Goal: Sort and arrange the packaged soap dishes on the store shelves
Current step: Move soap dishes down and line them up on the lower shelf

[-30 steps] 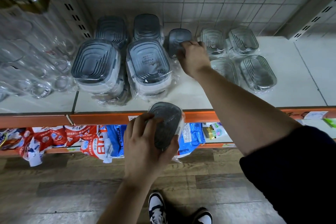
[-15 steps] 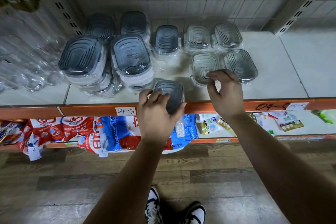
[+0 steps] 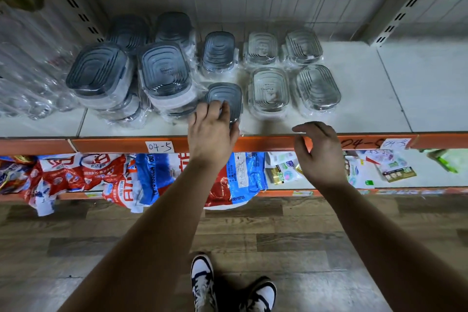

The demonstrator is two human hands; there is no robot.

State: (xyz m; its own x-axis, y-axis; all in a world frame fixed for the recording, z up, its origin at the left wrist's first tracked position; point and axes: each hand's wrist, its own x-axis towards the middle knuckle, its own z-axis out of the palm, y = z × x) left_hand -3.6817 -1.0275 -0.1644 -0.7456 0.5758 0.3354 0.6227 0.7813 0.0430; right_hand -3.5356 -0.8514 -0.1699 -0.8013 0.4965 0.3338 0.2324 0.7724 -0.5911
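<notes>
**Head view, looking down on a store shelf [image 3: 379, 99].** The left hand [image 3: 212, 132] grips the near end of a small dark soap dish [image 3: 224, 95], with the fingers curled over its lid. The wrapped dish sits on the shelf close to the orange front rail [image 3: 114, 145], directly in front of a second dark dish [image 3: 219, 52] at the back. This placement reads as the start of a dark column, front and rear pieces in line. The column falls between the tall stacks of larger dark dishes [image 3: 164, 71] on the left and the clear dishes [image 3: 269, 88] on the right, which lie in a two-by-two block. Grouping by colour and size appears to be the organising rule. A hold on the near end suits sliding or squaring the dish without reaching over its neighbours. Its loose plastic wrap lies very near the adjacent stack's wrap, so a careless nudge may drag that stack. The right hand [image 3: 319, 152] hangs over the front rail, near the front clear dishes. Its fingers are loosely bent and hold nothing, and it is probably ready to steady or straighten that block. A handwritten tag [image 3: 160, 146] reading "04-5" marks the rail, and bagged goods [image 3: 152, 175] fill the shelf below.
</notes>
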